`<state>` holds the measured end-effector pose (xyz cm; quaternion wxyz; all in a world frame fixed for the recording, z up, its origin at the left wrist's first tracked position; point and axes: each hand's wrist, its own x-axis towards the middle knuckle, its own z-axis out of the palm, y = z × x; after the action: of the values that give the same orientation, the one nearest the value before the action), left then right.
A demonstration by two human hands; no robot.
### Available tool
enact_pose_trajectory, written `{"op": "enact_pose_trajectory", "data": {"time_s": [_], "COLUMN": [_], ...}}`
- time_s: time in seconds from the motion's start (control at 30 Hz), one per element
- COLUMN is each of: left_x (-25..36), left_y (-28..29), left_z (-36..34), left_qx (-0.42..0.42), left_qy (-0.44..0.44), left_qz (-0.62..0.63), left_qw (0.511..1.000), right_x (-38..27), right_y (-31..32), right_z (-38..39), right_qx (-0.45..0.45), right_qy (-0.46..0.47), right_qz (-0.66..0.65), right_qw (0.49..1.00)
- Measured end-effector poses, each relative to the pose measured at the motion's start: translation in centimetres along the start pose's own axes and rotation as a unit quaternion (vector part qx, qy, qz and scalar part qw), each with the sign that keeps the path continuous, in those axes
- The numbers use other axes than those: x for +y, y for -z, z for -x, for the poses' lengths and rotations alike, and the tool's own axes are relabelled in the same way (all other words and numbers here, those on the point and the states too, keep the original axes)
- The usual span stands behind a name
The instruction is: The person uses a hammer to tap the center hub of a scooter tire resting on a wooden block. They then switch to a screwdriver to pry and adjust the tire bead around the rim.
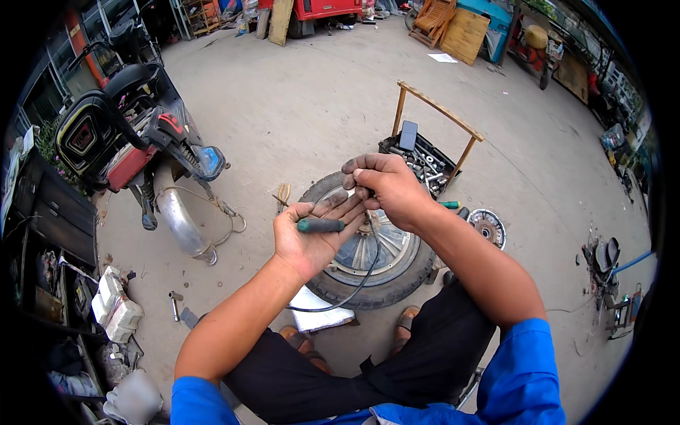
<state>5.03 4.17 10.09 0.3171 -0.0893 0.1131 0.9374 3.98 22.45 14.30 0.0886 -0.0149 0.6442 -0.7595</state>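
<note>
My left hand (304,241) is turned palm up, a green-handled screwdriver (320,225) lying across the palm under the thumb. Its fingers reach toward my right hand (386,185), whose thumb and forefinger are pinched together above the left fingertips. Whatever sits in that pinch is too small or hidden to make out. Below both hands a wheel with a tyre (393,294) and a metal hub (386,248) lies flat on the ground, partly covered by them. A black cable (358,285) curves from the hub's middle over the tyre to the left.
A black toolbox (428,166) with a wooden handle holds sockets and metal parts beyond the wheel. Pliers (283,193) lie left of it, a metal hub part (487,227) right. An electric scooter (134,134) stands at left. A socket wrench (175,304) lies on the ground.
</note>
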Motion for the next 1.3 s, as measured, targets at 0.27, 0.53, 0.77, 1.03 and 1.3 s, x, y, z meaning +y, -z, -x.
{"op": "enact_pose_trajectory", "data": {"time_s": [0.27,0.53,0.77,1.03,1.3], "left_x": [-2.4,-1.6,-1.6,-1.8,1.2], "left_y": [0.0,2.2,2.2,0.8,-0.3], "left_z": [0.5,1.2,1.0,0.3,-0.2], "left_qx": [0.003,0.011,0.014,-0.015,0.008], "left_qy": [-0.053,-0.078,-0.093,-0.061,-0.056], "left_qz": [0.022,0.005,-0.003,0.010,0.019], "left_qw": [0.998,0.997,0.996,0.998,0.998], "right_x": [1.6,3.7,4.3,4.0,3.5], "right_y": [-3.0,-3.9,-3.4,-1.2,9.7], "right_z": [0.7,1.8,1.8,0.8,-2.8], "right_qx": [-0.009,-0.014,-0.031,-0.041,0.150], "right_qy": [0.236,0.333,0.348,0.233,0.079], "right_qz": [0.349,0.384,0.380,0.099,0.099], "right_qw": [0.907,0.861,0.856,0.966,0.981]}}
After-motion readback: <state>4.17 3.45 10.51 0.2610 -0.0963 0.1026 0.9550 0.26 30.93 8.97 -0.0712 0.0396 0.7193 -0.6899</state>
